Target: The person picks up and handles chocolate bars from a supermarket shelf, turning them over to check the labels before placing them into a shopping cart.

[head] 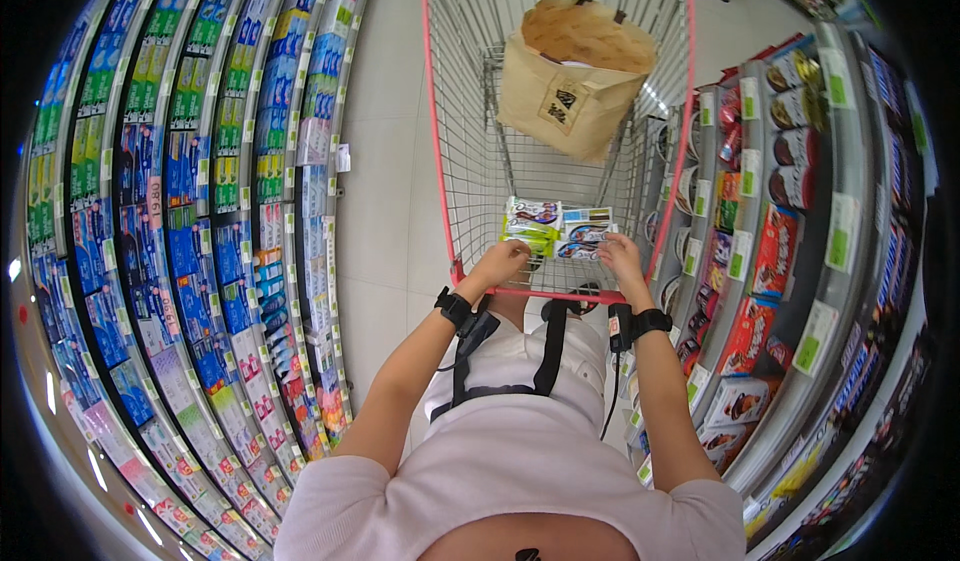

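Observation:
Several small Dove chocolate packets lie together at the near end of a wire shopping cart (486, 148). On the left of the group are a brown-and-white packet (534, 210) and a bright green packet (529, 229); blue-and-white packets (586, 232) sit on the right. My left hand (507, 262) is over the near edge of the green packet, its fingers bent. At the right edge of the blue-and-white packets is my right hand (622, 258), fingers curved inward. Whether either hand grips a packet is not clear. Farther into the cart stands a tan shopping bag (574, 88), its top gaping.
The cart's pink handle (555, 293) crosses in front of my waist. Shelves of boxed toothpaste (180, 163) line the left side, beyond a strip of tiled floor (379, 186). Close on the right are shelves with boxed and tubbed sweets (776, 249).

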Demonstrator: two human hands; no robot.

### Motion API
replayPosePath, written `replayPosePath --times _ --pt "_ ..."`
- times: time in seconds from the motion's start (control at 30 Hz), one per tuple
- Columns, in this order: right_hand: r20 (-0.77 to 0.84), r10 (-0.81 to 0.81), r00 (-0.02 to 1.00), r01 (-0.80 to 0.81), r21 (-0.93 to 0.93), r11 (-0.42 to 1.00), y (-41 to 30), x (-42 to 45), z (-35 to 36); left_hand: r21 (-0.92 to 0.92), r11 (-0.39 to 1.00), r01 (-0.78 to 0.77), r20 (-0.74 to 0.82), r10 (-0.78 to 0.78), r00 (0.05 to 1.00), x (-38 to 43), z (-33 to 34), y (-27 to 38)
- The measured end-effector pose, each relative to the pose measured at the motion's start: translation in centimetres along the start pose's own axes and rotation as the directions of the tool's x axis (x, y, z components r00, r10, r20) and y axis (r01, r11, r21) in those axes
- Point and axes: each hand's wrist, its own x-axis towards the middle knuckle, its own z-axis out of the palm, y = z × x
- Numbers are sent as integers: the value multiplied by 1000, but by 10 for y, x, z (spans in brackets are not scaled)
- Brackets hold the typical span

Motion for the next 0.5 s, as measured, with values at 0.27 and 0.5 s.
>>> replayPosePath --times 0.27,0.5 --pt "-13 -327 945 325 -71 943 -48 -117 -37 129 975 -178 43 174 984 -35 27 79" --pt "-74 -628 775 622 -85 778 -68 -207 -73 197 814 -546 191 515 836 -67 56 211"
